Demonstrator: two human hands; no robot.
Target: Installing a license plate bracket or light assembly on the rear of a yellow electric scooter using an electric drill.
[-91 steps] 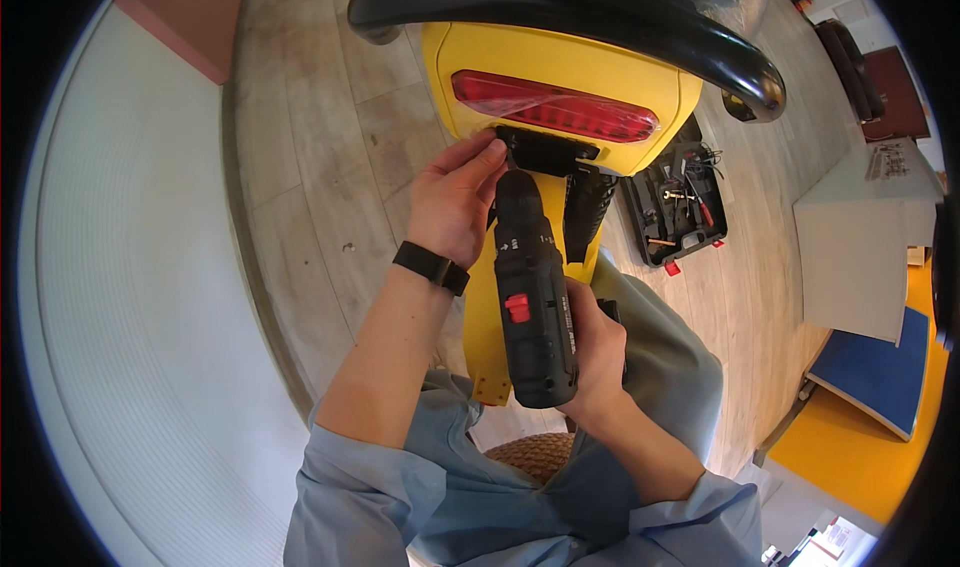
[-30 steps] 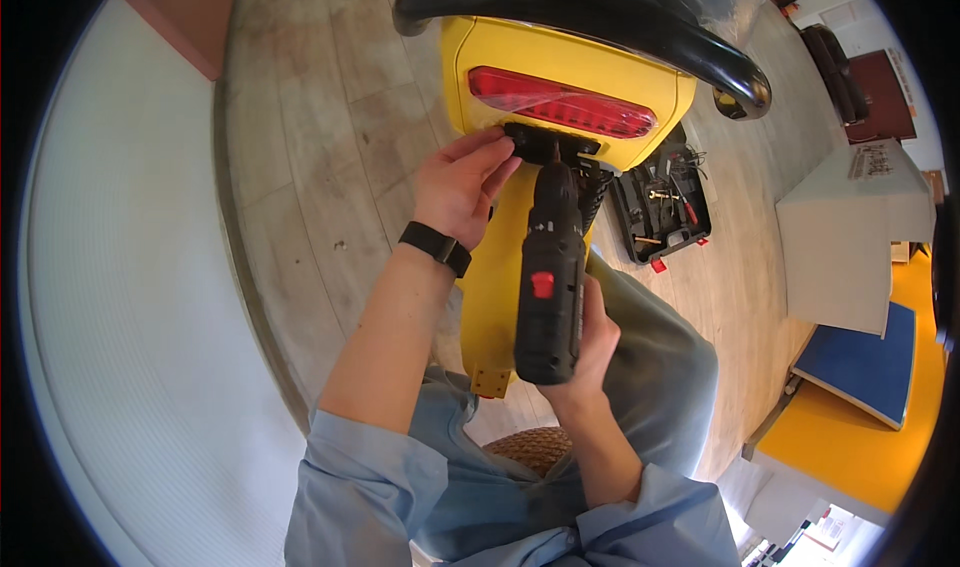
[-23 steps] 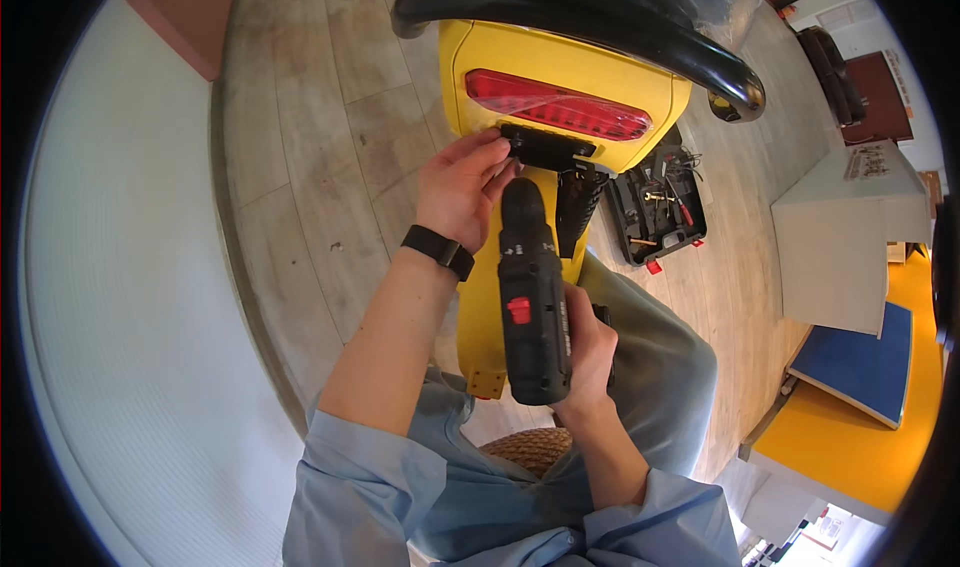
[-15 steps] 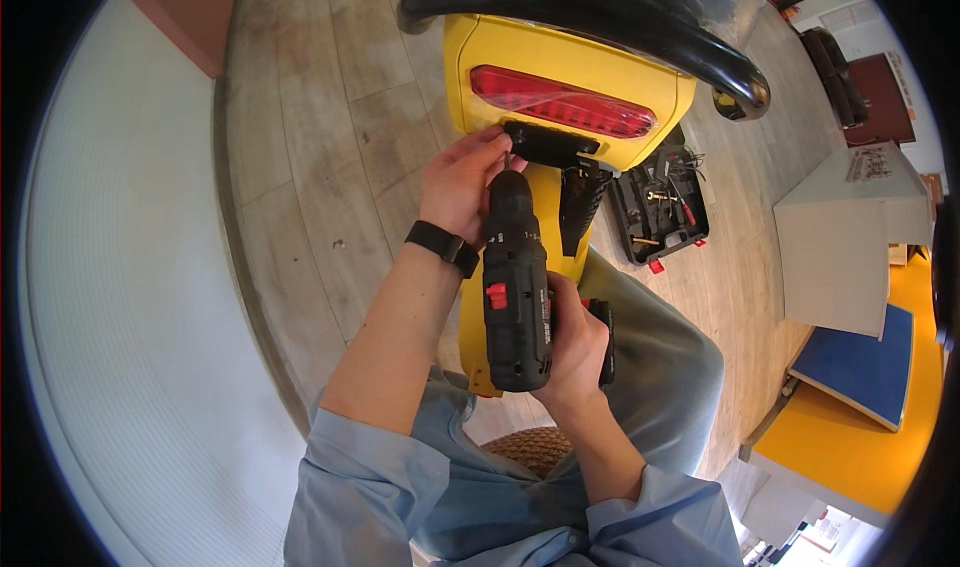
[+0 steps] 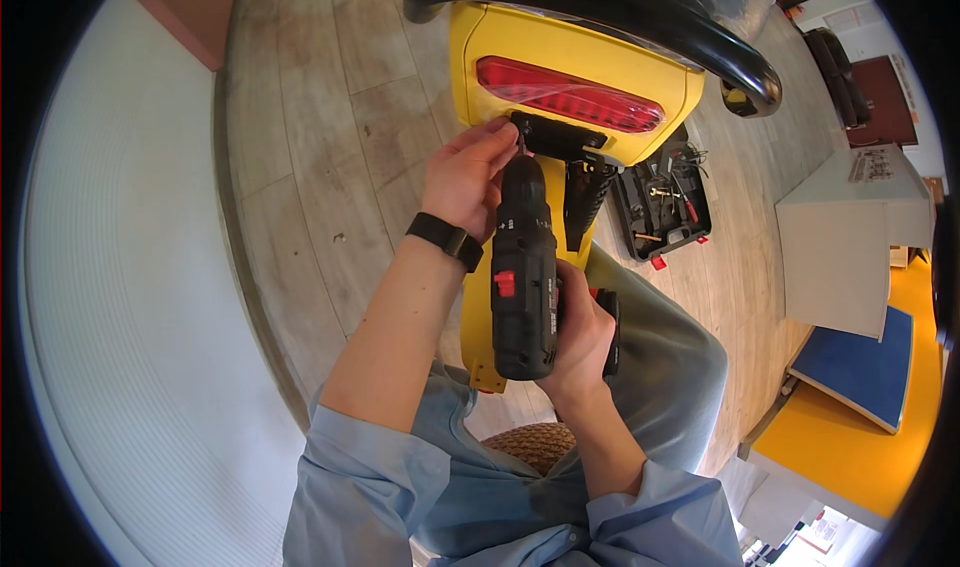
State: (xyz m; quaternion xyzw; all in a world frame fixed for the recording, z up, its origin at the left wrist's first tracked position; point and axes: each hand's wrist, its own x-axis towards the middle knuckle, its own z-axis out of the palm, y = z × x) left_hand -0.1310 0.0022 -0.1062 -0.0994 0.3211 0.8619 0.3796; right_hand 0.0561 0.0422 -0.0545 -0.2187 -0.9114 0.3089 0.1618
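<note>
My right hand (image 5: 583, 352) is wrapped round a black cordless drill (image 5: 525, 297) with a red switch. Its bit points at the left end of a black bracket (image 5: 555, 132) below the red tail light (image 5: 568, 93) on a yellow ride-on vehicle or similar body (image 5: 470, 37). My left hand (image 5: 470, 172) has its thumb and fingers closed at that end of the bracket, beside the bit. What exactly they pinch is too small to make out. A curved black bar (image 5: 590, 2) crosses above, and a yellow section (image 5: 485, 372) extends down between my legs.
An open black tool case (image 5: 633, 212) with assorted tools lies on the wooden floor (image 5: 310, 217) at the right. A white wall (image 5: 140, 297) runs along the left. A pale cabinet (image 5: 830, 257), a blue board (image 5: 850, 367) and an orange-yellow surface (image 5: 830, 447) stand at far right.
Since one second ago the drill has shifted left, its bit now beside my left fingertips. The yellow body and bar sit slightly higher and farther right in the picture.
</note>
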